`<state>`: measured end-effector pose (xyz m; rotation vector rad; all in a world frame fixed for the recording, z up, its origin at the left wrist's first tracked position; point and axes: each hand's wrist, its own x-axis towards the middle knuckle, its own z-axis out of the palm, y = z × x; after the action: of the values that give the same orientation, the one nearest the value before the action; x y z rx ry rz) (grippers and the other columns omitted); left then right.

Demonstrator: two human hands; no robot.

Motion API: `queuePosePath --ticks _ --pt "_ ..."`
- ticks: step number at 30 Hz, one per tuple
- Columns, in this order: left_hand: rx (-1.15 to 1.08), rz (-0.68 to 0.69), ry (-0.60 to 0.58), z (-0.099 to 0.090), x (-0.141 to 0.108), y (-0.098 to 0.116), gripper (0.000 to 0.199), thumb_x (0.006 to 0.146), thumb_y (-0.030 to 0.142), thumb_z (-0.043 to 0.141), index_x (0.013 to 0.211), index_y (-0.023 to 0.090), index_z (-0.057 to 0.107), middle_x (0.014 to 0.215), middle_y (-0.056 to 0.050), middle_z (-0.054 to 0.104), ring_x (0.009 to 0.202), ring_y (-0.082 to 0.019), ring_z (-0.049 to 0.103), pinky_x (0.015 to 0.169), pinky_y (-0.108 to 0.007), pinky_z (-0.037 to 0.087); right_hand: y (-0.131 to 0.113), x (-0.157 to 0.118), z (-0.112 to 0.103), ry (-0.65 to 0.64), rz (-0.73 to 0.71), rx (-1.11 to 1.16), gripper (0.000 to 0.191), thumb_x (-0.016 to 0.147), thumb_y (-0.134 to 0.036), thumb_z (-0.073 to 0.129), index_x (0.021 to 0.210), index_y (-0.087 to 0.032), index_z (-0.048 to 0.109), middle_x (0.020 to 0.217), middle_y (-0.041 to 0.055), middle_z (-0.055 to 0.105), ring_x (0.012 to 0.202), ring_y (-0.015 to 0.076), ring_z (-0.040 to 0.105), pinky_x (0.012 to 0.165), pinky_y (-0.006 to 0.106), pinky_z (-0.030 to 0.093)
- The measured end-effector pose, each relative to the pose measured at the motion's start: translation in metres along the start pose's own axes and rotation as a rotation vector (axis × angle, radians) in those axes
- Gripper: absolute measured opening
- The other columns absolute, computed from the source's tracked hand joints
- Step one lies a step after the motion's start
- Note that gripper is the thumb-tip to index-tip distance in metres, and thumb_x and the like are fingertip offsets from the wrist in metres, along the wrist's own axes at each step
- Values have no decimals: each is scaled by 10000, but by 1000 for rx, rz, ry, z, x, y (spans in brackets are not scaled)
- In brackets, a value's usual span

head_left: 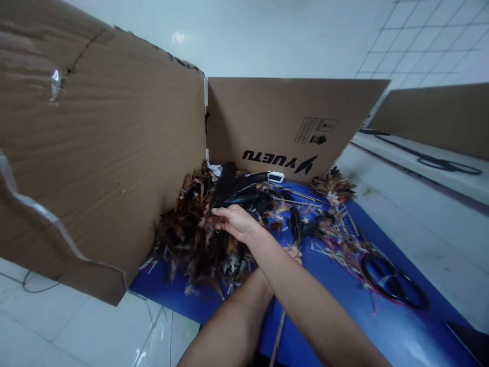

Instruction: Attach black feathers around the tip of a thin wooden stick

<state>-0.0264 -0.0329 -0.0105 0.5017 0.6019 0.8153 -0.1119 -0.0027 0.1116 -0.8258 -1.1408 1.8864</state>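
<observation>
My arms cross, with the right forearm over the left. My right hand is closed in a pinch at the lower end of a long black feather, above a heap of brown feathers. My left hand is partly hidden behind my right forearm. It seems wrapped round a thin stick, whose lower part slants down toward me. Dark feathers stand just above that hand; whether they are fixed to the stick I cannot tell. More long black feathers lie beyond my right hand.
Cardboard panels rise at the left and back of the blue tabletop. A feather bundle, thin sticks, a white device, tangled strings and black-handled scissors lie on it.
</observation>
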Motion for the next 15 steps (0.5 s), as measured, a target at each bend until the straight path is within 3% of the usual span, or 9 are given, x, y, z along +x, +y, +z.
queuePosePath --ticks 5,9,12,15 --pt "-60 -17 -114 2 -7 5 275 560 260 709 616 136 470 523 24 366 435 -51 342 424 -184 238 1 -7 -14 -31 1 78 131 731 -171 582 845 -110 603 769 95 681 674 169 642 631 314 500" --pt "-48 -9 -91 7 -13 8 199 655 213 641 598 135 466 536 4 416 472 -65 390 468 -195 301 -2 -16 -23 -117 -34 111 163 740 -220 595 864 -113 597 906 114 667 778 200 639 712 409 504" --pt "-13 -9 -42 10 -14 10 209 718 205 584 575 138 446 533 1 430 471 -59 387 482 -197 316 -6 -23 -27 -105 -85 63 192 720 -249 620 856 -113 620 884 97 663 798 182 623 708 366 508" --pt "52 -40 4 14 -14 12 253 760 269 539 570 140 432 523 -4 437 473 -68 404 489 -209 334 -13 -31 -35 -15 -152 13 215 678 -279 654 817 -117 635 790 63 658 712 145 606 618 276 500"
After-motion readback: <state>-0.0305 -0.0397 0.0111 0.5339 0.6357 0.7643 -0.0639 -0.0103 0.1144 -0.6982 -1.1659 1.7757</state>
